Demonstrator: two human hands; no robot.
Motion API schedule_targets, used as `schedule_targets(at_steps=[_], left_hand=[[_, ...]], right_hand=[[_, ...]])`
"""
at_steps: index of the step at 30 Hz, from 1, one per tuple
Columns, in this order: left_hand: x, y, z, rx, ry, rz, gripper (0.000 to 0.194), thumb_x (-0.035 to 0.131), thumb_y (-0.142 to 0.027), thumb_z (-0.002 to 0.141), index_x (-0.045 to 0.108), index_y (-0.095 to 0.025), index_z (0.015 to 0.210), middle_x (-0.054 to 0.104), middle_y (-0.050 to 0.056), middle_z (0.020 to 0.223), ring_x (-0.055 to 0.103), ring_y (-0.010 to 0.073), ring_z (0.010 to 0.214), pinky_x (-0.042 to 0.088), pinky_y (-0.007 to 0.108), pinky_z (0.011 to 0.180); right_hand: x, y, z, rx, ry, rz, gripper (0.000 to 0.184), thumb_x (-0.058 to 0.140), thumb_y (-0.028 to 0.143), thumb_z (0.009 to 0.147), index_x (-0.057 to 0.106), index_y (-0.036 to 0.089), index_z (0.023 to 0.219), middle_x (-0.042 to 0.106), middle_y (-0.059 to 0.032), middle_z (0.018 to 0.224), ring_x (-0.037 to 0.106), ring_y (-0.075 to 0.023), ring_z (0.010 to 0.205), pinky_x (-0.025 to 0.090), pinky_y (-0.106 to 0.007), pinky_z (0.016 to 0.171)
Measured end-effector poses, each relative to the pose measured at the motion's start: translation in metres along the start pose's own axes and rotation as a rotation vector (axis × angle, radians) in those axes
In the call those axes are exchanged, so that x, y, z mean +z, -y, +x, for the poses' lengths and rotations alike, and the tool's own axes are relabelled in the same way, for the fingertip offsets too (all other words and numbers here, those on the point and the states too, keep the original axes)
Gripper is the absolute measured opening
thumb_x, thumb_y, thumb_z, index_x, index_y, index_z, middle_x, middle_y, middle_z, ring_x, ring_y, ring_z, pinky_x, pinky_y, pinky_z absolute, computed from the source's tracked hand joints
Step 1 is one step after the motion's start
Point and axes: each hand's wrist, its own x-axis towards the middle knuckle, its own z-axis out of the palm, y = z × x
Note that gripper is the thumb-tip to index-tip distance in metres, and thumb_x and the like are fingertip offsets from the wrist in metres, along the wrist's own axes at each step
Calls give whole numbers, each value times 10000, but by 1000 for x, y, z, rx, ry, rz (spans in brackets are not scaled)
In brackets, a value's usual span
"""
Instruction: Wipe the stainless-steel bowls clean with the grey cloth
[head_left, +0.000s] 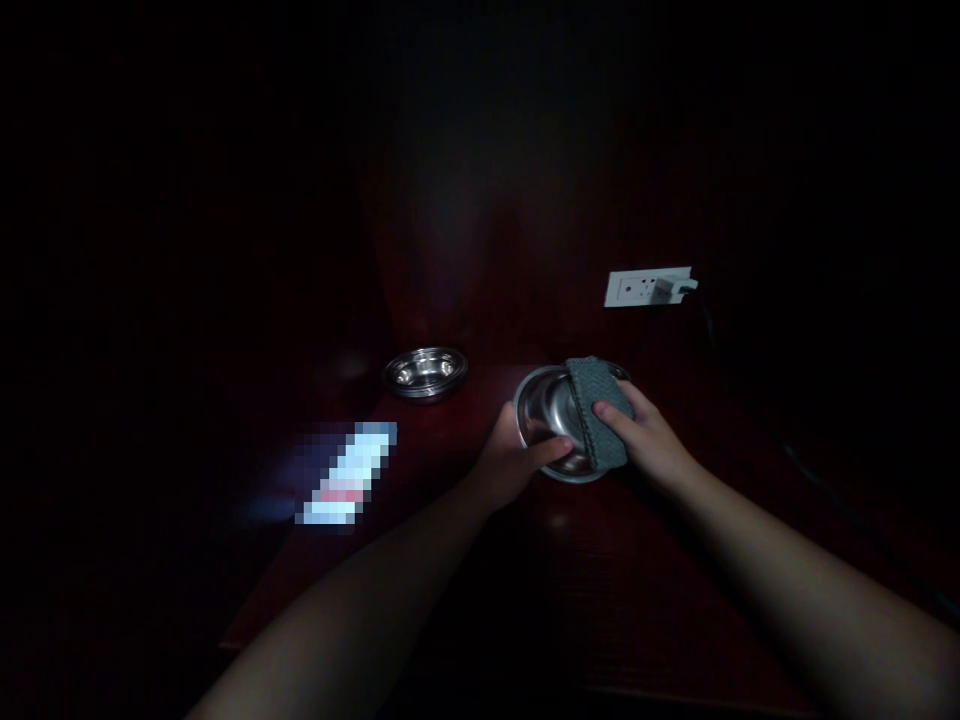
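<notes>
A shiny metal bowl (551, 405) is tilted with its inside toward me, above the dark red table. My left hand (517, 450) grips its left rim, thumb over the inner side and the other fingers behind. In my right hand (641, 430) is a folded grey-green cloth (600, 415), pinched between thumb and fingers. The cloth lies across the right part of the bowl and hides that side of the rim. More metal bowls (426, 375), nested in a low stack, stand on the table to the left.
A pixelated bright screen (349, 475) lies at the left of the dark red table (600, 590). On the back wall is a white socket panel (634, 288) with a plug (679, 287) and a dark cable running down the right. The surroundings are very dark.
</notes>
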Motion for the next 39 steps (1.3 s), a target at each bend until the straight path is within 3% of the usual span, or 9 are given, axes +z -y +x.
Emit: schedule_targets(at_steps=[10, 15, 29, 35, 39], left_hand=[[1, -9, 0, -63, -113, 3, 458, 742, -324, 656, 582, -145, 1046, 663, 67, 941, 612, 228, 910, 441, 372, 851], [-5, -5, 2, -96, -153, 90, 428, 715, -371, 684, 608, -131, 1021, 655, 76, 923, 600, 217, 879, 438, 349, 816], [-7, -4, 3, -166, -90, 91, 339, 685, -366, 709, 630, -141, 956, 661, 51, 864, 594, 182, 797, 435, 310, 766], [-7, 0, 5, -156, -137, 112, 367, 691, -369, 700, 621, -137, 977, 664, 65, 901, 597, 197, 842, 440, 321, 783], [-6, 3, 6, -160, -200, 76, 375, 699, -400, 699, 606, -152, 965, 655, 49, 882, 598, 173, 809, 449, 308, 765]], right_hand=[[-1, 2, -2, 25, 112, 87, 457, 736, 441, 669, 595, 213, 1040, 678, -27, 885, 640, -198, 756, 516, -327, 688], [-2, 2, -2, 49, 157, 95, 435, 746, 433, 666, 604, 208, 1010, 659, -6, 791, 609, -169, 666, 484, -284, 608], [-4, 5, -4, 69, 251, 129, 396, 768, 416, 650, 633, 179, 937, 648, -1, 763, 584, -144, 642, 457, -257, 589], [-3, 1, -3, 50, 204, 111, 412, 766, 418, 646, 634, 180, 956, 648, 1, 755, 587, -148, 638, 466, -264, 590], [-5, 4, 0, -44, 62, 39, 426, 777, 415, 619, 637, 187, 951, 661, -11, 779, 603, -173, 664, 482, -286, 608]])
